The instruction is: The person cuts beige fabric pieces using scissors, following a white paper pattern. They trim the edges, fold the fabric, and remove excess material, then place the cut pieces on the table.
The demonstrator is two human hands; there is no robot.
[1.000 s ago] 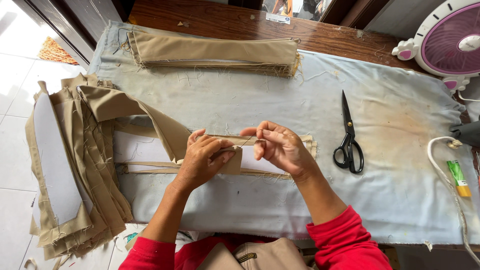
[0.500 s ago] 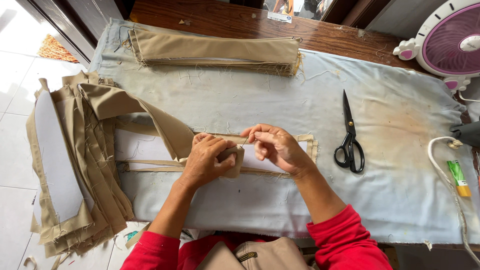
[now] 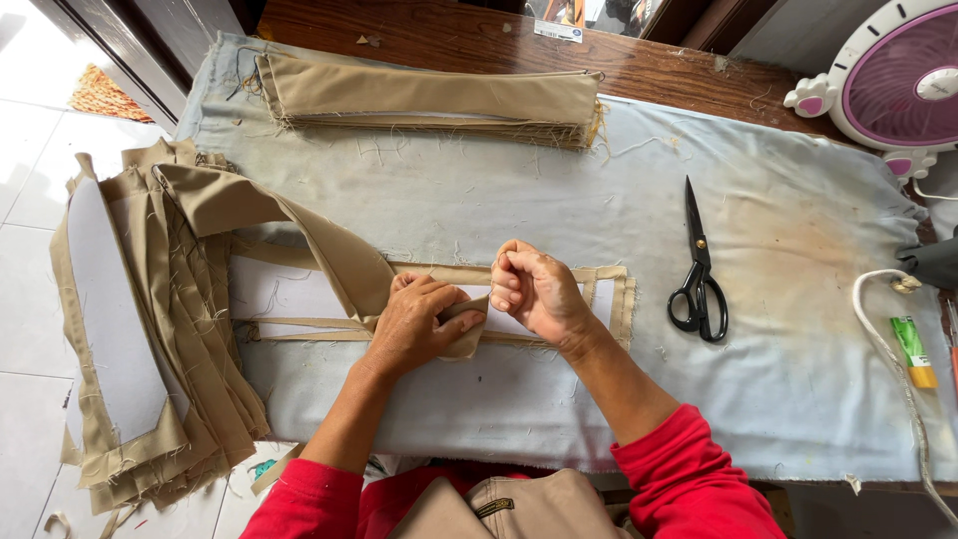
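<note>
Khaki strip (image 3: 454,329) pinched mid-table under left hand (image 3: 414,324), fingers pressing down; right hand (image 3: 534,289) curled tight, seemingly gripping the fold's edge. Could slip skewed if either pinch loosens on the pale cloth (image 3: 559,200).

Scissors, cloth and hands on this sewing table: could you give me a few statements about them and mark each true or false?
1. The black scissors lie to the right of both hands. True.
2. The right hand holds the scissors. False: it is closed in a loose fist at the tan cloth strip, apart from the scissors.
3. The left hand rests on the tan strip. True.
4. A folded pile of tan cloth lies at the far side of the table. True.
5. The fan stands at the left edge. False: it is at the upper right.
</note>
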